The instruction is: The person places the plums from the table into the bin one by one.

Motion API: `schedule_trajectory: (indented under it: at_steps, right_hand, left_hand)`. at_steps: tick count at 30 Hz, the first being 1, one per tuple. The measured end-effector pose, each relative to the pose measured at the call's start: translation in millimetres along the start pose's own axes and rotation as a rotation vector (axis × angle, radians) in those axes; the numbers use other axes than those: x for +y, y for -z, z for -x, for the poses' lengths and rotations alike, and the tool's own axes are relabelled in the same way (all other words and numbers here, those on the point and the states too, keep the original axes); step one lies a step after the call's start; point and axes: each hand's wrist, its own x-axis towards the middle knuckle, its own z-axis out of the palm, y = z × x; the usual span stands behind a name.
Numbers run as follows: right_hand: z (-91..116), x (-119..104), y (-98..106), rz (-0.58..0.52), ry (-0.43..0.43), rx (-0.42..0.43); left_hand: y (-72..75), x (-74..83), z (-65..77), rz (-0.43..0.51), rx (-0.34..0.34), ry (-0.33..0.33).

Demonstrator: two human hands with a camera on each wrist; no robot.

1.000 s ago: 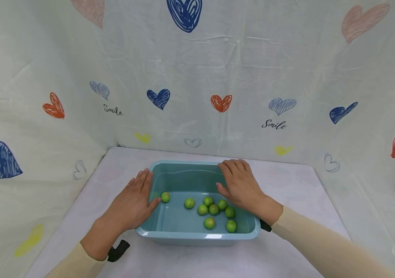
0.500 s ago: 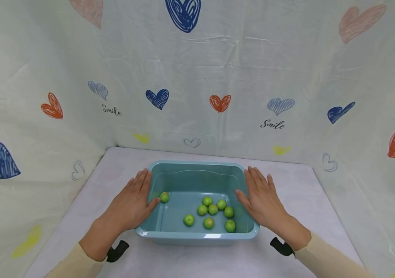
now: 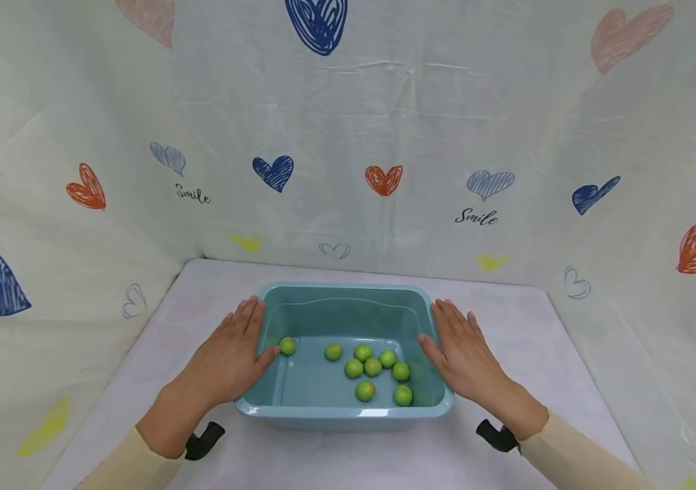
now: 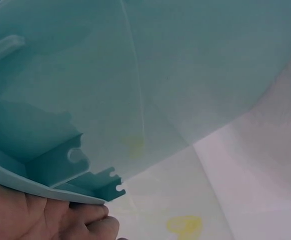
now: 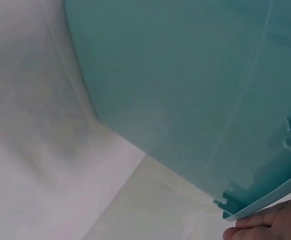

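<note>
A light blue plastic tub (image 3: 348,412) stands on the table, with several small round green fruits, like limes (image 3: 364,390), scattered on its floor. One green fruit (image 3: 287,346) lies apart by the left wall, close to my left thumb. My left hand (image 3: 228,357) rests flat along the tub's left rim, fingers straight, the thumb reaching over the inside. On the opposite rim my right hand (image 3: 473,357) lies the same way, its thumb over the inner edge. Both wrist views show the tub's outer wall (image 4: 195,75) and the underside of the rim against the fingers (image 5: 270,220).
A pale cloth covers the table (image 3: 507,313) around the tub. Behind and at both sides hangs a white curtain (image 3: 336,109) printed with hearts and "Smile". Black straps (image 3: 203,441) circle both wrists below the sleeves.
My right hand has moved from the far right corner back along the right rim, fingers straighter. One fruit rolled towards the front, then back again. My left hand has stayed put.
</note>
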Motion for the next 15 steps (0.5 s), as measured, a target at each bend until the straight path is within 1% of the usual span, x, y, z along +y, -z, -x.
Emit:
schedule_trajectory:
  at_steps: [8,13,15]
  right_hand:
    - [-5,3,-4,0.015,0.004,-0.011]
    - [-13,5,-4,0.014,0.013,-0.009]
    - [-18,5,-3,0.018,0.023,-0.004]
  left_hand:
    - [-0.5,-1.7,-5.0,-0.002,-0.002,0.003]
    - [1.7,-2.9,-12.3,0.003,-0.003,0.008]
    - [3.0,-4.6,-16.4,0.013,-0.013,0.011]
